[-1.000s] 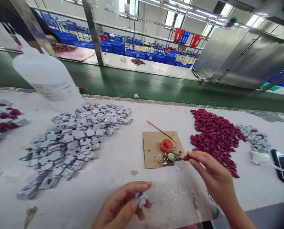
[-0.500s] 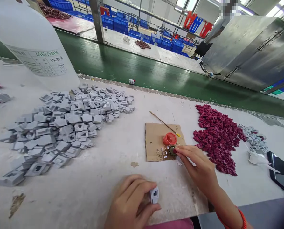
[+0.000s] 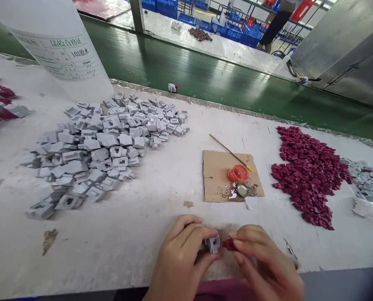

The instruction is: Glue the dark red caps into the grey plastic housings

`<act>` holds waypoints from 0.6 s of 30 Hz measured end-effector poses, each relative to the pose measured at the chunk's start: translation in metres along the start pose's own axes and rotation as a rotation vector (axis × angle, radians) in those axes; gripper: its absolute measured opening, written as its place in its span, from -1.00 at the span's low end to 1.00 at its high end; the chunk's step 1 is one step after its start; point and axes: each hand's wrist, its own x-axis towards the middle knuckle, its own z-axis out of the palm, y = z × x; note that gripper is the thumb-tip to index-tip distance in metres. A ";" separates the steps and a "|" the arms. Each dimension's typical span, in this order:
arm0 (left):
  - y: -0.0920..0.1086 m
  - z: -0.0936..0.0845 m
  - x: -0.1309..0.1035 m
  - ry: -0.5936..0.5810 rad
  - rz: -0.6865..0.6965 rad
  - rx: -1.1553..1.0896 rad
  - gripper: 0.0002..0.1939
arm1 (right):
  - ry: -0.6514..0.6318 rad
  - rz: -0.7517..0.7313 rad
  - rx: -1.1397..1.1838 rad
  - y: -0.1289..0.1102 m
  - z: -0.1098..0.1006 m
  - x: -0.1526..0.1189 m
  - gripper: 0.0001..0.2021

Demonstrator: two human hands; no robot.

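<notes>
At bottom centre, the left hand (image 3: pixel 186 255) is pinching a grey piece (image 3: pixel 213 244), its fingers covering one side. The right hand (image 3: pixel 261 259) is gripping a dark-red piece (image 3: pixel 229 245), partly hidden.

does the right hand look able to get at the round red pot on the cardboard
Probably yes: nothing stands between the right hand and the round red pot, though its fingers already pinch a small maroon piece.

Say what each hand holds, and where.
Left hand: grey, blocky, plastic-looking piece, by opposite sides. Right hand: small, maroon, plastic-looking piece, by its right end.
</notes>
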 end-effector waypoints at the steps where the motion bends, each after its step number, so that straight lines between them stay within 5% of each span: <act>1: 0.001 0.000 0.000 -0.005 -0.008 -0.007 -0.64 | -0.006 0.000 0.006 -0.001 0.003 -0.001 -0.67; 10: 0.005 -0.001 0.003 0.044 0.014 -0.006 -0.77 | -0.096 -0.060 -0.081 -0.001 0.009 0.001 -0.67; 15: -0.001 -0.002 -0.001 -0.043 0.055 0.068 -0.71 | -0.109 -0.088 -0.081 -0.007 0.013 -0.002 -0.74; 18: -0.008 -0.016 0.003 -0.094 0.144 0.098 -0.72 | -0.092 -0.083 -0.232 0.002 -0.003 -0.006 -0.68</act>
